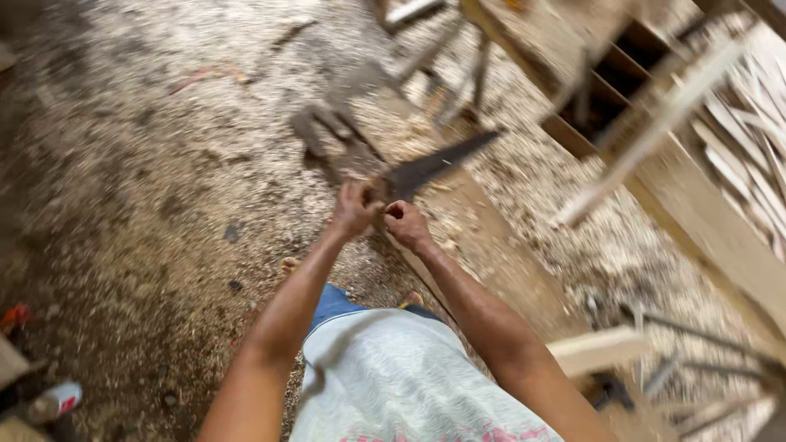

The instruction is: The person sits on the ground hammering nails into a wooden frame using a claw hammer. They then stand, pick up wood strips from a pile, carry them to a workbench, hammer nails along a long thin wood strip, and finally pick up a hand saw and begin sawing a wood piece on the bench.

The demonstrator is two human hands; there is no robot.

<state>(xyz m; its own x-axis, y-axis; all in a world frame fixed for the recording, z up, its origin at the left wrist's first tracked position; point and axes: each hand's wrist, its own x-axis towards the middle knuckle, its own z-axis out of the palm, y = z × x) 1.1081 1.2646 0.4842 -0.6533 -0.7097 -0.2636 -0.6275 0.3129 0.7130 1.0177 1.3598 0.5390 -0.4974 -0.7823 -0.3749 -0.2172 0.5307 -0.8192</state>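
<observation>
- Head view, much blurred: our left hand and right hand meet at the handle end of a dark saw, whose blade runs up and to the right above a long plank lying on the floor.
- Both hands are clenched. The left seems closed round the saw's handle and the right fist sits just beside it, at the heel of the blade, though the smear makes it hard to tell whether the right grips the saw or only touches it.
- First risk, as we judge it: the right fingers lie so near the blade that a slip or sudden jerk could draw the teeth across them.
- Bare toes show near the plank's edge, below the hands. A dropped saw, or a stroke that skids off the wood, could land there.
- Shavings and sawdust cover the floor, so a foot might slide just as we lean in, throwing the blade off line.
- Loose sticks and a wooden frame crowd the right side, near the blade tip. A wide swing could snag on them and twist the saw in our grasp.
</observation>
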